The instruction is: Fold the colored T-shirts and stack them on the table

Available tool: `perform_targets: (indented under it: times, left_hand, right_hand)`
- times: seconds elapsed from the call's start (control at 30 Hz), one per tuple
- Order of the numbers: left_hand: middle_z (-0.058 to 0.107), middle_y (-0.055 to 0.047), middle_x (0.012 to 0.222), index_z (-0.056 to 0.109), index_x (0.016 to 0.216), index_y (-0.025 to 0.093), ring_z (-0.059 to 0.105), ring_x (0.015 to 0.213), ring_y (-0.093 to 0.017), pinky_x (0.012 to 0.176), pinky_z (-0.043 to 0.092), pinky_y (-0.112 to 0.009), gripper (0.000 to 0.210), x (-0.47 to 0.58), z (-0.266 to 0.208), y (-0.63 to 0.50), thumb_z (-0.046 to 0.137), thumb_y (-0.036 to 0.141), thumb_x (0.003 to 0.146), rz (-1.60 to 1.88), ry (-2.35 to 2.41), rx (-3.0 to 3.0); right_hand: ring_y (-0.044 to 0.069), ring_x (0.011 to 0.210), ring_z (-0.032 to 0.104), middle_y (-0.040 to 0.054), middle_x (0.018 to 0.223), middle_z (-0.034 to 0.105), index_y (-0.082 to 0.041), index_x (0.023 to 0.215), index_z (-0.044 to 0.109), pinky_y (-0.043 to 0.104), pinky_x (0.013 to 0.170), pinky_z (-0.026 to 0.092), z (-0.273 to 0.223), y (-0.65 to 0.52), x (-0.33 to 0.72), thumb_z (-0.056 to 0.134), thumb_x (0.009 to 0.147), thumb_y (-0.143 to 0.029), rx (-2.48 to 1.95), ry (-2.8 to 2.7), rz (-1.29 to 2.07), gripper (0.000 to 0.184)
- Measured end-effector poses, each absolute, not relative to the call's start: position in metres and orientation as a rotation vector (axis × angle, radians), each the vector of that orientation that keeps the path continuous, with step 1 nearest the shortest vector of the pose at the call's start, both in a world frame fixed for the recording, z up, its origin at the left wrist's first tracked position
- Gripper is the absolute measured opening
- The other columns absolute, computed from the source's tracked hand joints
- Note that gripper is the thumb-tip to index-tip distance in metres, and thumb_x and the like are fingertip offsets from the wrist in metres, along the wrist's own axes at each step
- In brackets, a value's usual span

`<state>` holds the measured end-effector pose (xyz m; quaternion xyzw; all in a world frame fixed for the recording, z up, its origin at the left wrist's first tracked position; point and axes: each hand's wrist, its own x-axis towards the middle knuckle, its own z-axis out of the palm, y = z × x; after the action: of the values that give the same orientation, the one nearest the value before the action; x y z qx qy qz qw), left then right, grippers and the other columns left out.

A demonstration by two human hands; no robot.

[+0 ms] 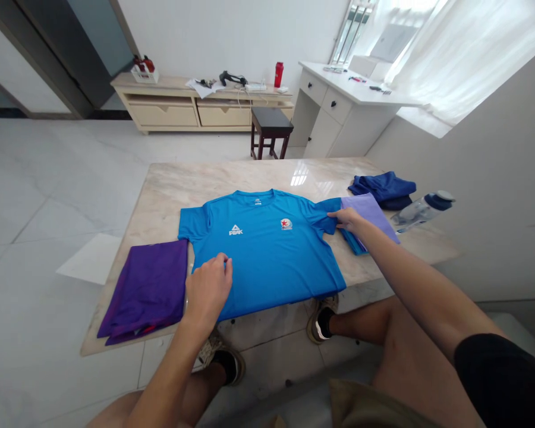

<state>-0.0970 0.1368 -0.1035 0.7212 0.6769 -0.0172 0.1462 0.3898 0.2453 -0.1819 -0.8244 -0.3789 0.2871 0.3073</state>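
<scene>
A bright blue T-shirt [258,255] lies spread face up on the marble-topped table, its collar away from me and its hem over the near edge. On its chest are a white PEAK logo and a round emblem. My right hand [348,219] pinches the end of the right-side sleeve. My left hand [210,286] is over the lower left part of the shirt, fingers curled in with no cloth seen gathered in them. To the left lies a folded purple garment [154,285]. Beside my right hand is a folded lilac garment [370,211] with blue cloth under it.
A dark blue bundled garment [383,187] and a clear bottle with a blue lid [423,209] are at the right of the table [169,178]. Beyond stand a dark stool [271,122], a low cabinet [164,113] and a white desk [352,113]. White paper [91,258] lies left of the table.
</scene>
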Motion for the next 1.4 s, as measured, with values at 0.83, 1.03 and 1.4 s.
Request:
perform_targets:
  times: [0.83, 1.03, 1.4]
  left_hand:
    - [0.087, -0.013, 0.115, 0.079, 0.126, 0.025, 0.082, 0.102, -0.035, 0.076, 0.045, -0.034, 0.037, -0.108, -0.093, 0.133, 0.046, 0.042, 0.120, 0.008, 1.949, 2.060]
    - [0.087, -0.014, 0.117, 0.079, 0.127, 0.026, 0.082, 0.104, -0.035, 0.079, 0.048, -0.034, 0.037, -0.108, -0.090, 0.136, 0.046, 0.043, 0.119, -0.047, 1.975, 2.037]
    - [0.085, -0.013, 0.128, 0.078, 0.127, 0.023, 0.080, 0.121, -0.032, 0.100, 0.056, -0.036, 0.027, -0.156, -0.131, 0.222, 0.054, 0.029, 0.117, 0.207, 2.102, 1.970]
  right_hand:
    - [0.048, 0.138, 0.072, 0.0332, 0.121, 0.080, -0.008, 0.103, 0.079, 0.055, 0.119, 0.055, -0.126, 0.291, 0.282, 0.073, 0.106, -0.019, -2.353, -1.387, 0.527, 0.013]
    - [0.027, 0.084, 0.087, 0.0171, 0.096, 0.086, -0.013, 0.098, 0.074, 0.037, 0.082, 0.074, -0.128, 0.286, 0.238, 0.067, 0.115, -0.026, -2.039, -1.348, 1.039, 0.023]
    - [0.024, 0.064, 0.082, 0.0121, 0.099, 0.086, -0.019, 0.117, 0.077, 0.036, 0.061, 0.067, -0.160, 0.188, 0.303, 0.065, 0.107, -0.040, -1.961, -1.537, 0.892, 0.027]
